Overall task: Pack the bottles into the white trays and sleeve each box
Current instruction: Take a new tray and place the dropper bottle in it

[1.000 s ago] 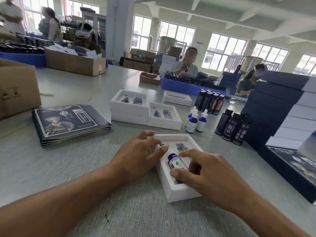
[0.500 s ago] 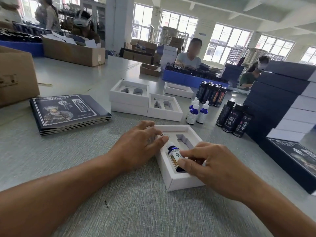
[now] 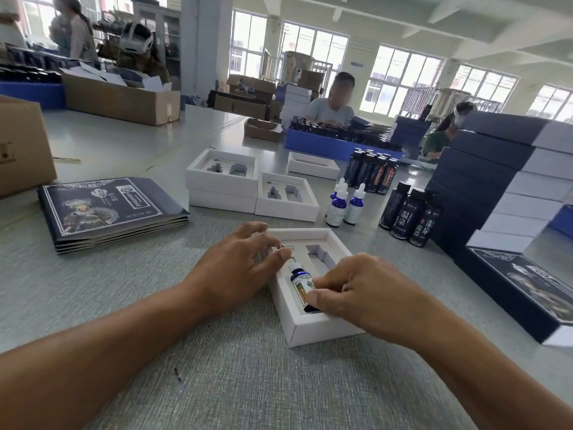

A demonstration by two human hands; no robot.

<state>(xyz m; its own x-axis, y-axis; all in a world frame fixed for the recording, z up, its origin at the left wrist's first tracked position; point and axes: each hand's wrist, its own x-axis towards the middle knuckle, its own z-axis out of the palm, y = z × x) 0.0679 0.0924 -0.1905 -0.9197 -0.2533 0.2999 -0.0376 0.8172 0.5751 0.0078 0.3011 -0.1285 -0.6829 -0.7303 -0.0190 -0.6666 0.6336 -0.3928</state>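
A white tray lies on the grey table in front of me. A blue dropper bottle lies in the tray's left slot; the right slot holds nothing. My right hand pinches the bottle's lower end with thumb and fingers. My left hand rests on the tray's left edge, its fingers spread flat and its thumb near the bottle's cap. Three more blue dropper bottles stand behind the tray. Dark bottles stand to their right.
Two more white trays sit further back, one on a stack. A pile of flat dark sleeves lies at the left. Sleeved dark boxes are stacked at the right. Cardboard boxes stand far left. Other people work behind.
My right hand has pressed the bottle deeper into the left slot and shifted towards its lower end. The left hand stays on the tray's edge. The view moved slightly closer.
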